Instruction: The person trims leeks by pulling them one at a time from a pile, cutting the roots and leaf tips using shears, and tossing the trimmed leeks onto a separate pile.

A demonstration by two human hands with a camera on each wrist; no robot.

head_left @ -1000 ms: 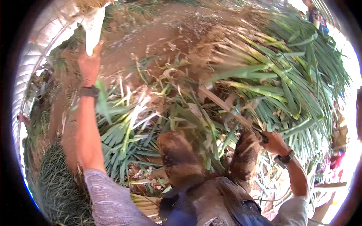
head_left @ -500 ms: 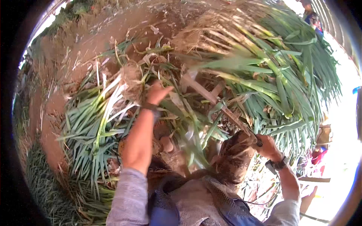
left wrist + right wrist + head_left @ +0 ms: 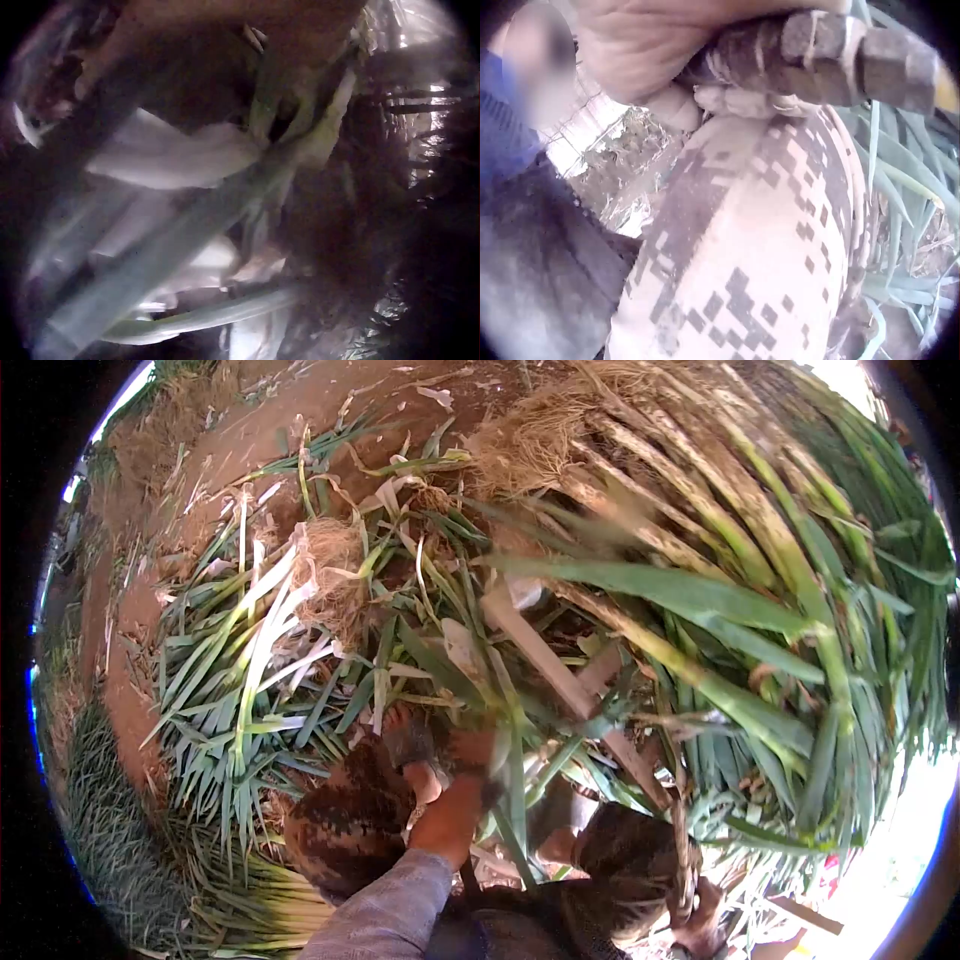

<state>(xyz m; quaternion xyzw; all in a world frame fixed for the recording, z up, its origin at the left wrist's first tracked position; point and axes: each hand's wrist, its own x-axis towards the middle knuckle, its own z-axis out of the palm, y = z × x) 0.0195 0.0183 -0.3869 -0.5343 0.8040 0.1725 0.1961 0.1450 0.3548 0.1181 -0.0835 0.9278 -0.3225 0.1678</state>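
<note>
Gripping: right hand (image 3: 702,922), fingers curled round a bound handle (image 3: 817,56), close by the right knee (image 3: 630,860), on the near side of the large leek pile (image 3: 740,545). Left hand (image 3: 470,752): low among loose leaves (image 3: 514,760), left of that pile; blurred, so whether it pinches or lies spread cannot be told. Smaller leek bunch (image 3: 262,650): farther left of the pile, shaggy roots on the side facing it. Wooden slat (image 3: 545,658): slanting, between bunch and pile. Hazards, as judged: tangled leaves could snag and tear if pulled sharply; leaves dragged over the slat could shift it; a loosened grip could knock the handle into the knee.
</note>
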